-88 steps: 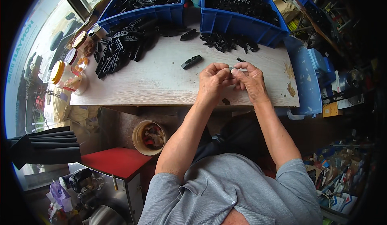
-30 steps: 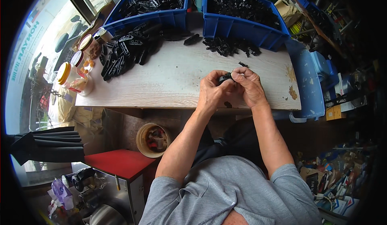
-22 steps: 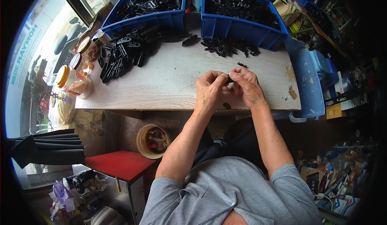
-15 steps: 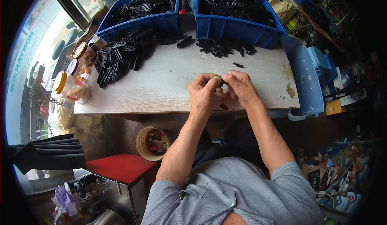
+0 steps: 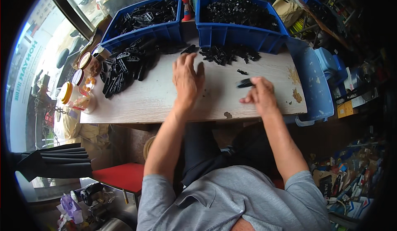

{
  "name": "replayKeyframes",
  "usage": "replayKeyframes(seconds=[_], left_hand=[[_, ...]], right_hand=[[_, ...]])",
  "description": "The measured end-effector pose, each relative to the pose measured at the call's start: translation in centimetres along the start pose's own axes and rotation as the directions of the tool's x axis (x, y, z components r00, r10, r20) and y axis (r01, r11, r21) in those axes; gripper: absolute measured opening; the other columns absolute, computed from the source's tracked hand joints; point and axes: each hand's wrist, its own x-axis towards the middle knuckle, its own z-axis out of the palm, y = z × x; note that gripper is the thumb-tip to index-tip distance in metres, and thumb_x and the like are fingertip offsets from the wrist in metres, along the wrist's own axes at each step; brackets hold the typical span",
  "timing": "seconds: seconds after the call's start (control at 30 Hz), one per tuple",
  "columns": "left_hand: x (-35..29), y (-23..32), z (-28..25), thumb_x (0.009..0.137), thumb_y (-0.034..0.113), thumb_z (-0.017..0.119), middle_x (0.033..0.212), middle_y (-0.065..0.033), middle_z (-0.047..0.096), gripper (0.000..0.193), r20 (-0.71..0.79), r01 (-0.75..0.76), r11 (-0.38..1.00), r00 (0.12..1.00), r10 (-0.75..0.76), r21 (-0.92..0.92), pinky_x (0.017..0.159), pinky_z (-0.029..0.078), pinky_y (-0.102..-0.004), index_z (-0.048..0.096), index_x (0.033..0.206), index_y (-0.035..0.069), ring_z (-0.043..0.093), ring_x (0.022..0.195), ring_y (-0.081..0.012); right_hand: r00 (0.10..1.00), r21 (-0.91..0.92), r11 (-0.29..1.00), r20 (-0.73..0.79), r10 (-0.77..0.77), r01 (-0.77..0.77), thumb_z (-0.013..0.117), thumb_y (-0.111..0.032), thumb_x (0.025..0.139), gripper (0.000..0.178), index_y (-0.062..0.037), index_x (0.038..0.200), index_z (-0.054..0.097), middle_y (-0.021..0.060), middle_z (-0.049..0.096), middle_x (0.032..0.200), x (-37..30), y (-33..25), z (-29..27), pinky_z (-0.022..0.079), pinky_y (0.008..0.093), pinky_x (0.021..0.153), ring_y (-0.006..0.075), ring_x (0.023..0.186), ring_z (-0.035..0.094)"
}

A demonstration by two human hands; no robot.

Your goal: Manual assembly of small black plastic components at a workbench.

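Observation:
My right hand [image 5: 263,96] pinches a dark, elongated plastic part [image 5: 245,83] between thumb and fingers, above the right half of the table; motion blurs it slightly. My left hand [image 5: 188,80] is open and holds nothing, its fingertips just short of a single black elongated piece [image 5: 189,49]. Beyond my right hand lies one small black jagged part [image 5: 242,72] alone on the tabletop. Small black parts of that sort form a pile [image 5: 223,55] in front of the right blue bin. A heap of long black pieces with pale markings [image 5: 124,67] spreads over the table's left side.
Two blue bins, the left one [image 5: 147,33] and the right one [image 5: 235,35], stand full of black parts at the table's [image 5: 157,94] back. Lidded jars [image 5: 71,94] line its left edge. A light-blue tub [image 5: 312,86] adjoins the right edge. A red-topped cabinet [image 5: 118,176] stands below left.
Both hands were together over the small dark part and have separated. My left hand moved left and farther out, opening; my right moved right and now carries the plastic part alone.

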Motion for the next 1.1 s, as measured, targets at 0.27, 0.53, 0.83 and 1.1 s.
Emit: replayKeyframes(seconds=[0.27, 0.53, 0.83, 1.1], left_hand=[[3.1, -6.3, 3.2, 0.076, 0.019, 0.072, 0.109, -0.0073, 0.065, 0.038, 0.292, -0.036, 0.907, 0.951, -0.098, 0.421, 0.088, 0.047, -0.0433, 0.068, 0.114, 0.014, 0.057, 0.105, -0.03], [1.3, -5.0, 1.1, 0.085, 0.023, 0.066, 0.096, -0.0124, 0.064, 0.019, 0.264, -0.084, 0.955, 0.964, 0.006, 0.286, 0.078, 0.048, -0.0423, 0.071, 0.093, 0.008, 0.058, 0.09, -0.0335], [-1.1, -3.1, -2.1, 0.082, 0.022, 0.072, 0.098, -0.0117, 0.065, 0.027, 0.335, -0.1, 0.987, 0.941, 0.052, 0.128, 0.081, 0.048, -0.0394, 0.07, 0.103, 0.006, 0.058, 0.09, -0.031], [-1.2, -3.7, -2.9, 0.085, 0.02, 0.073, 0.095, -0.0126, 0.066, 0.027, 0.301, 0.035, 0.999, 0.953, -0.035, 0.004, 0.075, 0.051, -0.0368, 0.068, 0.105, 0.002, 0.063, 0.083, -0.027]], right_hand=[[0.817, 0.135, 0.977, -0.574, -0.057, 0.163, 0.066, -0.043, 0.087, 0.047, -0.0011, 0.105, 0.055, 0.0013, 0.033, 0.044, 3.8, -5.8, -9.0, 0.061, 0.0491, 0.067, 0.0185, 0.045, 0.047], [0.956, -0.225, 0.971, -0.293, 0.013, -0.083, 0.076, -0.028, 0.083, 0.03, -0.0055, 0.099, 0.064, -0.0019, 0.04, 0.047, 4.3, -2.9, -6.9, 0.059, 0.0358, 0.054, 0.0121, 0.041, 0.05], [0.989, -0.646, 0.749, -0.105, 0.107, -0.15, 0.075, -0.019, 0.082, 0.02, -0.0062, 0.092, 0.065, 0.0035, 0.059, 0.063, 5.7, -2.9, -1.9, 0.041, 0.0302, 0.033, 0.0112, 0.033, 0.044], [0.987, -0.741, 0.652, -0.115, 0.112, -0.16, 0.072, -0.017, 0.084, 0.016, -0.0034, 0.088, 0.065, 0.0046, 0.058, 0.062, 6.2, -3.0, -1.5, 0.038, 0.0309, 0.032, 0.012, 0.033, 0.044]])
